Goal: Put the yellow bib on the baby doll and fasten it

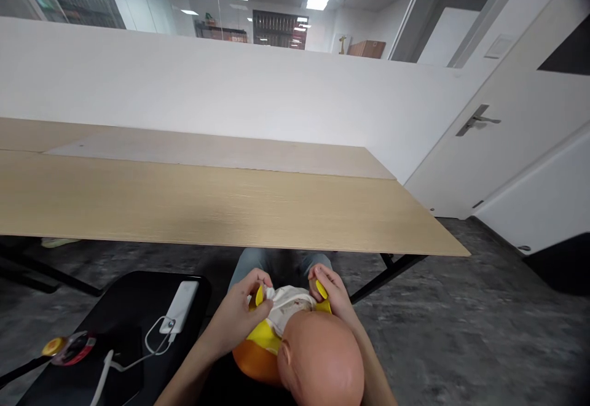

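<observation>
A bald baby doll lies on my lap, its head (320, 360) nearest me and facing away. It wears a white garment (289, 308) under a yellow and orange outfit (257, 354). My left hand (239, 311) pinches the white fabric at the collar, next to a yellow strap end (259, 296). My right hand (330, 289) grips a second yellow strap end (321, 289) at the doll's other shoulder. The doll's body is partly hidden by its head and my hands.
A black seat or pad (115, 332) at my left holds a white power bank (179, 306) with cables and a small red and yellow object (69, 349). A light wooden table edge (230, 222) runs ahead, above my knees. A white door (507, 136) stands at the right.
</observation>
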`<state>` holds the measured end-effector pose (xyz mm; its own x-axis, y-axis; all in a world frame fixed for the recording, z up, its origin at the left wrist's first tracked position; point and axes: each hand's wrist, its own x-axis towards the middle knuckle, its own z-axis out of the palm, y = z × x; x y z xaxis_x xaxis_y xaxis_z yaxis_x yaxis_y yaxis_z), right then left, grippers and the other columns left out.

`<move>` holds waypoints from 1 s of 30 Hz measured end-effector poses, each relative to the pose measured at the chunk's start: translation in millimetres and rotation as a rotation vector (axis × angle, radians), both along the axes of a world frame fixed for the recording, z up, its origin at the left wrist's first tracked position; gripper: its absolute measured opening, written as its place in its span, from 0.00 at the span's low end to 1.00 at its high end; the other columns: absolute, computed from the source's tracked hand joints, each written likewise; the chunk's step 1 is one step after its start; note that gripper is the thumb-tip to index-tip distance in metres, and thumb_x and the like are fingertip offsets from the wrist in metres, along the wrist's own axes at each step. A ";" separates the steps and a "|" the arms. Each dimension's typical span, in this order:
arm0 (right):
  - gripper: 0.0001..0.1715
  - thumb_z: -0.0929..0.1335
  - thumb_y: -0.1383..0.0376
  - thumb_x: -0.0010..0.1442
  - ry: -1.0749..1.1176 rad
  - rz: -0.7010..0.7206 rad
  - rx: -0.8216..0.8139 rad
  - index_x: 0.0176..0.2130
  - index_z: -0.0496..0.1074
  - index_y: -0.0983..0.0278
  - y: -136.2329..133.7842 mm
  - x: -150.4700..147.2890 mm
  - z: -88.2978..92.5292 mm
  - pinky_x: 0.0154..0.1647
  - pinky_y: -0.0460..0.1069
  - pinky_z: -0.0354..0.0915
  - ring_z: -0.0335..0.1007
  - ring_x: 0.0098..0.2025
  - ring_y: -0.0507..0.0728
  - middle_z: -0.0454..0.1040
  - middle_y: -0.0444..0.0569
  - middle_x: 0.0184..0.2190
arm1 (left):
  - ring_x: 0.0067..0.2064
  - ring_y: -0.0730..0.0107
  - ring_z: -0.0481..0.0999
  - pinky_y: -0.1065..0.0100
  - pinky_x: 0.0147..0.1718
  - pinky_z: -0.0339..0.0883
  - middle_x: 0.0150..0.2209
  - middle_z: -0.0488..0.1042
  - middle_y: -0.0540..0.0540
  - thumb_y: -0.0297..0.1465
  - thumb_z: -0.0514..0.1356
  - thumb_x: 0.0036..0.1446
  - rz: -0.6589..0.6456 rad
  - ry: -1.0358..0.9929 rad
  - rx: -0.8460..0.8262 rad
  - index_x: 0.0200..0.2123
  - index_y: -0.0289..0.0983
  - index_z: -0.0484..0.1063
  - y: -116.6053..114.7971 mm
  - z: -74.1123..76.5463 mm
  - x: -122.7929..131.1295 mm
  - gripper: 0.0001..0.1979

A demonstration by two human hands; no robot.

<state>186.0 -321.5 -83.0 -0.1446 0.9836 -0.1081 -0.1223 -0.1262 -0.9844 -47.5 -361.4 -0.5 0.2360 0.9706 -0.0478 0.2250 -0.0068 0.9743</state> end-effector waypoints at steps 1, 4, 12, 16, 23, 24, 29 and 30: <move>0.27 0.66 0.43 0.59 -0.019 -0.008 0.003 0.30 0.67 0.65 0.0 0.5 0.7 0.22 0.46 0.45 0.49 0.20 0.48 0.57 0.42 0.17 | 0.34 0.69 0.68 0.72 0.34 0.61 0.30 0.70 0.52 0.30 0.60 0.52 -0.013 0.042 0.026 0.36 0.39 0.69 -2.4 2.9 -0.9 0.07; 0.28 0.67 0.43 0.57 -0.061 -0.002 0.013 0.27 0.70 0.66 -0.5 1.1 4.6 0.24 0.46 0.45 0.51 0.22 0.49 0.59 0.44 0.19 | 0.35 0.65 0.72 0.70 0.36 0.63 0.31 0.75 0.50 0.32 0.58 0.54 -0.056 0.195 0.036 0.42 0.40 0.72 -7.2 9.1 -1.9 0.11; 0.28 0.69 0.44 0.55 -0.094 0.013 -0.012 0.28 0.73 0.67 -0.3 0.9 7.3 0.27 0.46 0.47 0.54 0.26 0.50 0.62 0.45 0.23 | 0.53 0.54 0.72 0.62 0.50 0.63 0.57 0.68 0.43 0.32 0.60 0.50 -0.211 0.547 0.016 0.62 0.45 0.64 -1.5 0.4 0.4 0.33; 0.28 0.69 0.44 0.54 -0.111 -0.040 0.003 0.29 0.73 0.67 1.1 1.0 4.1 0.27 0.47 0.48 0.54 0.26 0.50 0.63 0.45 0.23 | 0.56 0.52 0.71 0.61 0.55 0.62 0.64 0.61 0.44 0.29 0.62 0.45 -0.315 0.583 0.039 0.60 0.46 0.67 -1.7 -8.6 3.0 0.35; 0.27 0.70 0.44 0.52 -0.115 -0.146 0.021 0.28 0.72 0.66 0.7 -0.9 1.5 0.27 0.47 0.50 0.57 0.26 0.51 0.65 0.46 0.23 | 0.61 0.48 0.66 0.58 0.59 0.59 0.67 0.59 0.46 0.29 0.64 0.42 -0.363 0.585 0.075 0.64 0.48 0.62 1.2 -22.3 5.1 0.42; 0.27 0.70 0.44 0.52 -0.112 -0.165 0.020 0.28 0.72 0.66 0.7 -1.6 1.1 0.26 0.47 0.51 0.56 0.25 0.51 0.65 0.46 0.23 | 0.61 0.48 0.67 0.59 0.58 0.59 0.66 0.61 0.45 0.30 0.65 0.42 -0.368 0.563 0.083 0.64 0.48 0.62 2.5 -23.6 4.8 0.42; 0.27 0.71 0.44 0.51 -0.133 -0.239 0.038 0.28 0.72 0.66 1.8 -3.3 -0.3 0.27 0.47 0.53 0.58 0.27 0.52 0.66 0.48 0.25 | 0.49 0.52 0.75 0.63 0.47 0.64 0.50 0.77 0.46 0.29 0.62 0.46 -0.285 0.545 0.132 0.51 0.46 0.74 9.4 -32.8 7.7 0.26; 0.27 0.71 0.44 0.51 -0.141 -0.252 0.040 0.28 0.72 0.66 2.1 -2.7 -0.2 0.27 0.47 0.53 0.58 0.27 0.52 0.66 0.48 0.25 | 0.46 0.54 0.75 0.64 0.44 0.63 0.46 0.78 0.46 0.27 0.60 0.46 -0.261 0.562 0.139 0.46 0.45 0.76 10.6 -35.1 9.0 0.21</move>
<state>183.3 -319.3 -83.1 0.1188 0.9905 -0.0700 -0.0061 -0.0697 -0.9975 -38.5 -350.9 -35.5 0.4413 0.8905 -0.1104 0.6758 -0.2488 0.6938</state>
